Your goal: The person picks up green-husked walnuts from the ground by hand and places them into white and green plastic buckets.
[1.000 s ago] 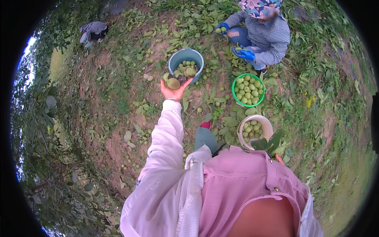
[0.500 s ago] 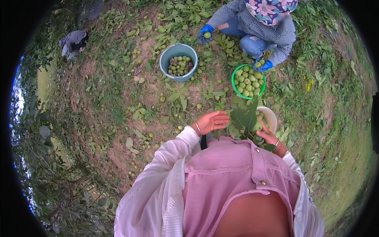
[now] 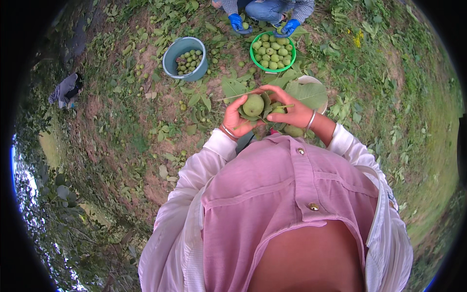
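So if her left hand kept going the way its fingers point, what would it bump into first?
The left hand already cups a round green fruit; that comes first. Past it, probably the right hand closing in from the other side, though depth is hard to judge.

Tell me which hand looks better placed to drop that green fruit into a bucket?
Probably the left hand: it cups the round green fruit, and the grey-blue bucket lies on its side. The right hand only steadies the leafy twig.

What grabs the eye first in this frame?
Centre frame, the left hand and right hand together hold a round green fruit amid big leaves. Behind them on the leaf-strewn ground stand a grey-blue bucket and a bright green bowl, both holding green fruit. At the top edge, another person's blue-gloved hands work.
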